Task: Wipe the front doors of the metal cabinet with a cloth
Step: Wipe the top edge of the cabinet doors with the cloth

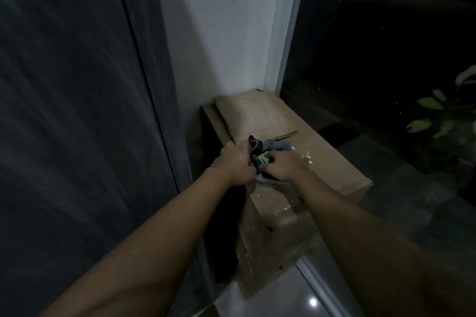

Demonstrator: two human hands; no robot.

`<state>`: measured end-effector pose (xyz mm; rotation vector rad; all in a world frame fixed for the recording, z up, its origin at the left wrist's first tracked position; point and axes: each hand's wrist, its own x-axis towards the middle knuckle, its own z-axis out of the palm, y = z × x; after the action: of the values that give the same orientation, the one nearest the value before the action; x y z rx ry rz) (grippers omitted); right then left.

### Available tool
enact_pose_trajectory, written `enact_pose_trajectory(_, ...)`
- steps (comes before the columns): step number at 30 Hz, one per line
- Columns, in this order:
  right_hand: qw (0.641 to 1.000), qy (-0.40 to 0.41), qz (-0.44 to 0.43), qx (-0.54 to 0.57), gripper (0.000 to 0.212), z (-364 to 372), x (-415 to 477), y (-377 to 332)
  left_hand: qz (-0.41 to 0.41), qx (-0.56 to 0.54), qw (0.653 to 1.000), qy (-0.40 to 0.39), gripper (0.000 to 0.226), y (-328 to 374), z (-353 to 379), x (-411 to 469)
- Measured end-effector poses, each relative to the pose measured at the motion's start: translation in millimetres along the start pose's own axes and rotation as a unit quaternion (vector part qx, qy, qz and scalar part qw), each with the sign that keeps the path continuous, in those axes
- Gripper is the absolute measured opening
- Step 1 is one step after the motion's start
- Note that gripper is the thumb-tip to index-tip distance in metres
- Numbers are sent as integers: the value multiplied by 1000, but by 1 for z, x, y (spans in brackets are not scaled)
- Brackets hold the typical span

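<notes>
The dark grey metal cabinet (72, 110) fills the left of the view, its door front blurred. A bunched multicoloured cloth (273, 148), with grey, pink and green patches, lies on top of a cardboard box (332, 162). My left hand (235, 163) grips the cloth's left side with curled fingers. My right hand (284, 166) grips its right side, fingers curled into the fabric. Both hands sit close together over the box, to the right of the cabinet.
A white wall (231, 33) stands behind the box. A dark glass pane (373, 46) in a pale frame is at the right, with plant leaves (435, 116) beyond it. Shiny floor tile (283, 298) shows at the bottom.
</notes>
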<state>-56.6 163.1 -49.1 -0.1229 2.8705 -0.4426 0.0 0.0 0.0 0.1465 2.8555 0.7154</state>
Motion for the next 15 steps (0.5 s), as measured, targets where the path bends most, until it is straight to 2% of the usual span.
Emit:
enact_pose_trajectory(2,996,74,3,44,31,-4,7,1,-10,-7,1000,11,56,-2,0,3)
enact_pose_trajectory(4,993,121,2,15,35,-9,17,-1,-17,-7,1000,13,55,-3,1,5)
enact_pose_trajectory(8,996,70,-35,-30,58,-7,38,-5,-28,-28,999,19,54,-1,6,11)
enact_pose_trajectory(11,999,22,-39,-23,51,-2,50,-4,-38,-46,998,19,54,-2,11,14)
enact_pose_trajectory(15,993,42,-42,-101,48,-1,53,-6,-40,-67,997,22,55,-5,16,15)
